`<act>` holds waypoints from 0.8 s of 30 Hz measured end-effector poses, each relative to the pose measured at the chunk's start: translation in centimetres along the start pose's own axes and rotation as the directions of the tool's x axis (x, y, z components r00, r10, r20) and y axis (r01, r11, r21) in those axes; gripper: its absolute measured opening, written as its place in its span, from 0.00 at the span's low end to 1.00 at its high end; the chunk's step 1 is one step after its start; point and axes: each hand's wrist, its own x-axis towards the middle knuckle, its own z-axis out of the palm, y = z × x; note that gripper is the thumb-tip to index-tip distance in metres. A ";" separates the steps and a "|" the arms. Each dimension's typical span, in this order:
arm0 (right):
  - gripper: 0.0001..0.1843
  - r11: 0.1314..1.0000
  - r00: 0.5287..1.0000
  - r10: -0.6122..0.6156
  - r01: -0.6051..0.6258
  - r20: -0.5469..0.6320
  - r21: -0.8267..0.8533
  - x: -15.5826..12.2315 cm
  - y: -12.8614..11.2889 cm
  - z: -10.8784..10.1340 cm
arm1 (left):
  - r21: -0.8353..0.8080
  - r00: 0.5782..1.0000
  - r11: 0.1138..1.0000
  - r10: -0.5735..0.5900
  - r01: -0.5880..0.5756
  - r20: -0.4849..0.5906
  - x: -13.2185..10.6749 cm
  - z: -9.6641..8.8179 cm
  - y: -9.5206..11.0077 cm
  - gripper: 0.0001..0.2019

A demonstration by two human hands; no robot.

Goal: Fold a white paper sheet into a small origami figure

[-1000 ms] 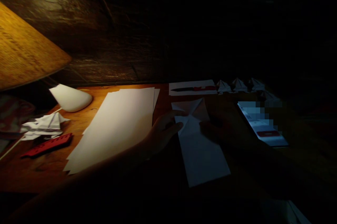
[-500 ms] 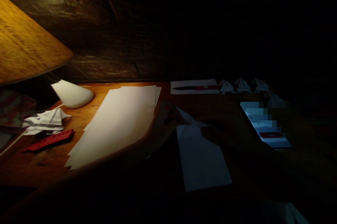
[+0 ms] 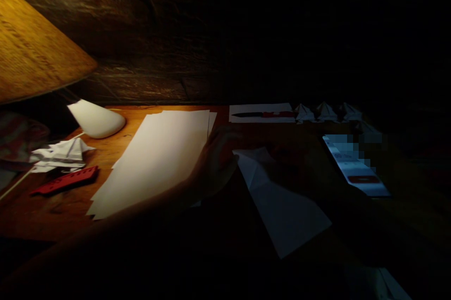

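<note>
As I fold the paper strip point(image 3: 285, 210), left hand point(image 3: 216, 161) curls at its corner, grip unclear, right hand point(image 3: 296, 163) too dark to read; crease next.

white paper strip point(image 3: 283, 208) — creased top, lying askew

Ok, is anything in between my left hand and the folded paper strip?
Nothing visible: your left hand sits right at the folded end of the white paper strip, with no object between them.

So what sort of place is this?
Probably a home desk or craft corner, dimly lit: a wooden tabletop, a lampshade overhead, and stacked white paper beside a row of folded paper models.
</note>
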 end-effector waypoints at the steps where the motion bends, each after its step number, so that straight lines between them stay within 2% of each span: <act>1: 0.12 1.000 1.000 -0.007 0.007 0.003 -0.028 -0.1 0.1 0.2 | 0.056 0.995 0.996 0.069 -0.073 0.078 -0.2 -0.2 0.1 0.19; 3: 0.13 1.000 1.000 -0.003 0.003 0.021 -0.020 -0.2 0.2 0.5 | 0.092 0.953 0.977 0.166 -0.194 0.254 -0.6 -0.3 0.2 0.25; 6: 0.12 0.999 0.999 -0.024 0.022 0.043 0.030 -0.4 0.0 0.8 | 0.099 0.908 0.971 0.164 -0.217 0.387 -1.1 -0.2 0.3 0.35; 8: 0.12 0.999 0.998 -0.046 0.045 0.053 0.025 -0.4 -0.1 0.6 | 0.089 0.905 0.980 0.126 -0.176 0.406 -1.3 -0.1 0.1 0.36; 10: 0.17 0.997 0.994 -0.076 0.076 0.084 -0.004 -0.3 -0.2 0.3 | 0.066 0.897 0.986 0.109 -0.152 0.428 -1.3 -0.2 -0.1 0.33; 12: 0.20 0.994 0.987 -0.105 0.109 0.125 -0.026 -0.4 -0.3 -0.1 | 0.044 0.869 0.984 0.131 -0.173 0.476 -1.1 -0.4 -0.2 0.26; 14: 0.20 0.992 0.981 -0.118 0.124 0.152 -0.029 -0.5 -0.3 -0.5 | 0.032 0.835 0.976 0.166 -0.214 0.525 -0.9 -0.6 -0.1 0.19; 16: 0.20 0.993 0.979 -0.104 0.111 0.173 -0.027 -0.6 -0.2 -0.7 | 0.028 0.813 0.970 0.187 -0.242 0.552 -0.7 -0.7 0.0 0.16; 21: 0.22 0.995 0.972 -0.101 0.100 0.211 0.019 -0.8 0.4 -0.9 | 0.019 0.787 0.953 0.238 -0.302 0.570 -0.7 -1.1 0.2 0.18; 24: 0.23 0.993 0.967 -0.115 0.104 0.226 0.060 -0.8 0.6 -1.1 | 0.031 0.774 0.951 0.229 -0.306 0.591 -0.8 -1.5 0.2 0.22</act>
